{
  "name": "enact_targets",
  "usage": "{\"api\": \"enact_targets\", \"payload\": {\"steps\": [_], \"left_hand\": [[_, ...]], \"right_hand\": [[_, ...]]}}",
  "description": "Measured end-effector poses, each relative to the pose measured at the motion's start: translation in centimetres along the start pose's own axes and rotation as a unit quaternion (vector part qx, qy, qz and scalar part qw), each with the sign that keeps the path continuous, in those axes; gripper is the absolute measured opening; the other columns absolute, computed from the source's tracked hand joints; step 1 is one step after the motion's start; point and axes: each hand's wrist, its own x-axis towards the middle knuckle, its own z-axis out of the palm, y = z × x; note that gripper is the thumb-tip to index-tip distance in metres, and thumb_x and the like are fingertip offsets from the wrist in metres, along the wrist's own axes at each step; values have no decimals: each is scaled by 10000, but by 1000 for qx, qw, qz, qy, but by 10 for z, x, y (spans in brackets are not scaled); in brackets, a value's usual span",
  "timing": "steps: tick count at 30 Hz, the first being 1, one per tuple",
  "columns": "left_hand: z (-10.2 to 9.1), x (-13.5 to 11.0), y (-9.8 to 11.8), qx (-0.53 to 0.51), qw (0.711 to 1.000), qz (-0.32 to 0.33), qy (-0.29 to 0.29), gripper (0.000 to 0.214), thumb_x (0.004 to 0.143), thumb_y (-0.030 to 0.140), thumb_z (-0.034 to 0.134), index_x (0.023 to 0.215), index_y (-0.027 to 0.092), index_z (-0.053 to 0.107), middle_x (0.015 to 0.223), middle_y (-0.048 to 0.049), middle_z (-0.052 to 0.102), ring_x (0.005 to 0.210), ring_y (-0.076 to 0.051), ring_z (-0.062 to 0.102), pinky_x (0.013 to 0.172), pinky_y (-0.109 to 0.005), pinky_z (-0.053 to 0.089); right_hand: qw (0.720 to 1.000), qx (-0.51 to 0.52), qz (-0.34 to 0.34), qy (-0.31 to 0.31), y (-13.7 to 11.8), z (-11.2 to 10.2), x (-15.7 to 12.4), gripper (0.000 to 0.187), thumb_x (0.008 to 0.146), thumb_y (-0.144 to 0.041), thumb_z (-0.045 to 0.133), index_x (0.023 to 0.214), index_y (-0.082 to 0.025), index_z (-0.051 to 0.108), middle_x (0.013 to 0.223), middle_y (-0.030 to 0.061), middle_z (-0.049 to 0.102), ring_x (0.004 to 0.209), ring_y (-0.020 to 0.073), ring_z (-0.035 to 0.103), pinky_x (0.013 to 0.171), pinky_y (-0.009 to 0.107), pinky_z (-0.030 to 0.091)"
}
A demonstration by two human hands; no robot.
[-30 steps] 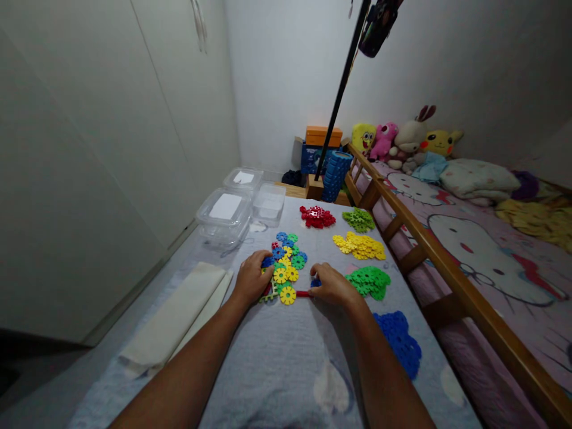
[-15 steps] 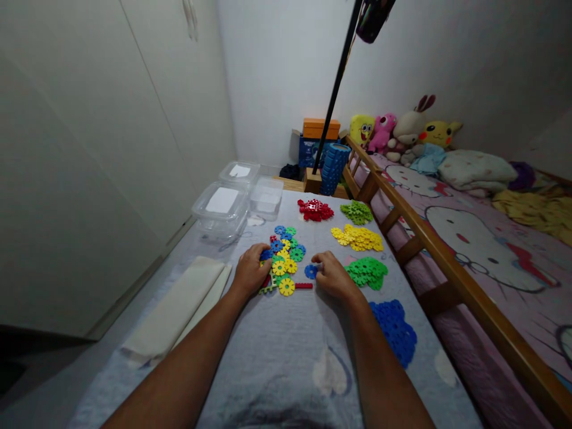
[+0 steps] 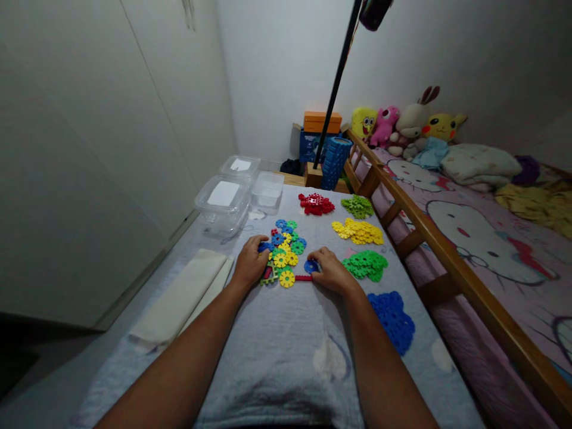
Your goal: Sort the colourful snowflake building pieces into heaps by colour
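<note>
A flat cluster of joined plastic snowflake discs (image 3: 284, 253) in yellow, blue and green lies on the grey quilted surface (image 3: 277, 345). My left hand (image 3: 250, 262) rests curled on the cluster's left edge and holds it down. My right hand (image 3: 329, 271) is closed on a blue disc (image 3: 310, 266) just right of the cluster. A short red bar piece (image 3: 303, 277) lies between my hands, below the blue disc.
Sorted piles lie to the right: red (image 3: 316, 204), light green (image 3: 357, 206), yellow (image 3: 357, 232), green (image 3: 366, 264), blue (image 3: 392, 313). Clear plastic boxes (image 3: 226, 202) stand at the back left, a folded white cloth (image 3: 181, 298) at left. A wooden bed rail (image 3: 442, 253) borders the right.
My right hand lifted the blue disc a little, then came back down beside the cluster, near the red bar. My left hand stayed on the cluster.
</note>
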Motion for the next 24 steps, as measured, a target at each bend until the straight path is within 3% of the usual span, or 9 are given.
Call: {"api": "enact_targets", "payload": {"steps": [7, 12, 18, 24], "left_hand": [[2, 1, -2, 16, 1000, 14, -3, 349, 790, 262, 508, 1111, 190, 624, 1154, -99, 654, 1115, -259, 609, 1040, -436, 469], [2, 2, -3, 28, 999, 15, -9, 362, 785, 284, 509, 1114, 187, 626, 1166, -104, 652, 1111, -265, 606, 1040, -436, 464], [2, 2, -4, 36, 999, 17, -10, 362, 779, 294, 503, 1099, 184, 630, 1152, -106, 658, 1113, -266, 607, 1039, -434, 466], [3, 3, -8, 53, 998, 21, -22, 374, 782, 313, 516, 1115, 187, 628, 1157, -105, 654, 1108, -263, 610, 1037, -422, 472]], "right_hand": [[998, 27, 17, 53, 3, -4, 2, 292, 719, -99, 622, 994, -194, 600, 1001, 38, 576, 944, 168, 536, 858, 270, 426], [997, 37, 13, 73, 8, -37, -11, 345, 720, -111, 627, 1056, -190, 616, 1027, 49, 588, 950, 176, 560, 873, 278, 444], [987, 14, 87, 131, 47, -83, -70, 319, 705, -182, 662, 1023, -204, 650, 1047, 66, 615, 1000, 216, 581, 914, 325, 452], [974, 41, 191, 118, 83, -96, -145, 360, 688, -261, 651, 1044, -209, 668, 1054, 89, 646, 986, 241, 618, 887, 350, 485]]}}
